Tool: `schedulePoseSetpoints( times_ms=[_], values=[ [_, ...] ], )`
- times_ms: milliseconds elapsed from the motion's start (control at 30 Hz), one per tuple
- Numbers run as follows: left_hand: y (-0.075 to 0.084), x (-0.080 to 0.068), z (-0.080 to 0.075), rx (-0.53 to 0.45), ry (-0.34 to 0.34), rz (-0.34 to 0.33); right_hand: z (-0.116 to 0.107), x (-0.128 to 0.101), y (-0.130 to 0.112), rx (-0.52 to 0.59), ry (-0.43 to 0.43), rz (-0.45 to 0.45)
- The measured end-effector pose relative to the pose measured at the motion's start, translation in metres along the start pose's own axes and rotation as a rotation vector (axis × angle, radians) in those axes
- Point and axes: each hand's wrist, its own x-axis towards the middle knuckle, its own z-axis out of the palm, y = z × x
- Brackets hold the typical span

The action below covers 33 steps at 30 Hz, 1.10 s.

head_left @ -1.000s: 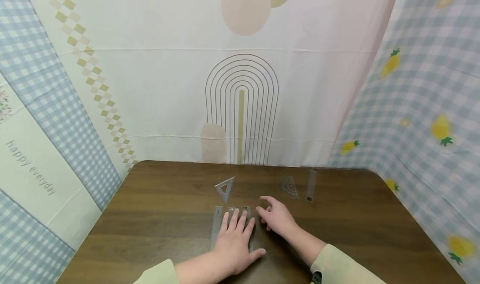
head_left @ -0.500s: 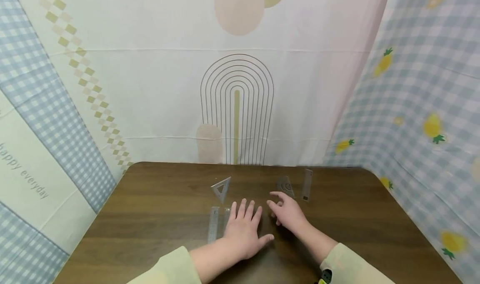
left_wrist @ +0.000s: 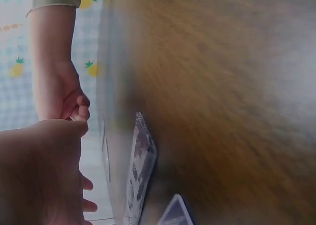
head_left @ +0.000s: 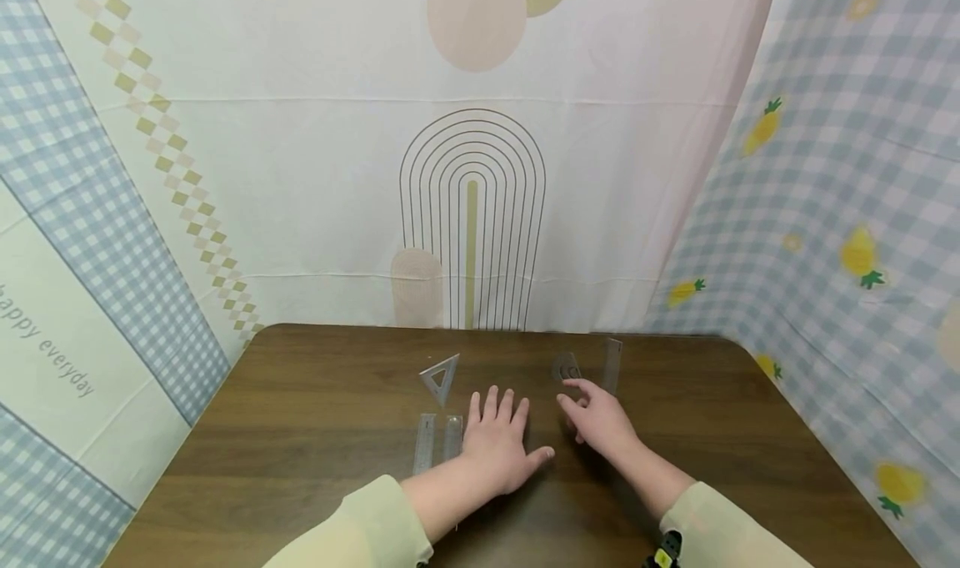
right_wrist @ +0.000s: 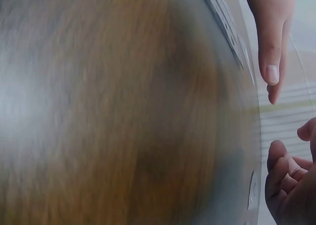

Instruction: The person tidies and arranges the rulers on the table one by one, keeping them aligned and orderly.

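My left hand, palm down with fingers straight and spread, is over the table just right of two clear rulers. The left ruler shows its upper part; the second ruler is partly covered by the hand. Whether the palm touches the table cannot be told. A clear set square lies beyond the rulers. My right hand has loosely bent fingers and holds nothing. It is nearest the clear protractor, which it partly hides, and another clear ruler. A clear, marked strip shows in the left wrist view.
The brown wooden table has rounded far corners. A white printed cloth hangs behind its far edge, and a checked cloth with pineapples hangs on the right.
My left hand has slid right and forward off the left ruler, uncovering part of the rulers. My right hand has moved right, towards the protractor and far ruler. The view has turned slightly right.
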Motion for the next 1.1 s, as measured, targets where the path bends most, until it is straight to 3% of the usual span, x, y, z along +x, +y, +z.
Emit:
schedulePoseSetpoints(
  times_ms=[267, 800, 1100],
  values=[
    [0.011, 0.011, -0.005, -0.022, -0.004, -0.017, -0.014, 0.012, 0.013, -0.011, 0.016, 0.002],
    [0.034, 0.04, 0.005, -0.03, -0.007, -0.058, -0.036, 0.043, 0.049, -0.084, 0.011, -0.057],
    [0.046, 0.053, 0.005, -0.029, -0.012, -0.058, -0.045, 0.056, 0.058, -0.103, 0.006, -0.089]
  ],
)
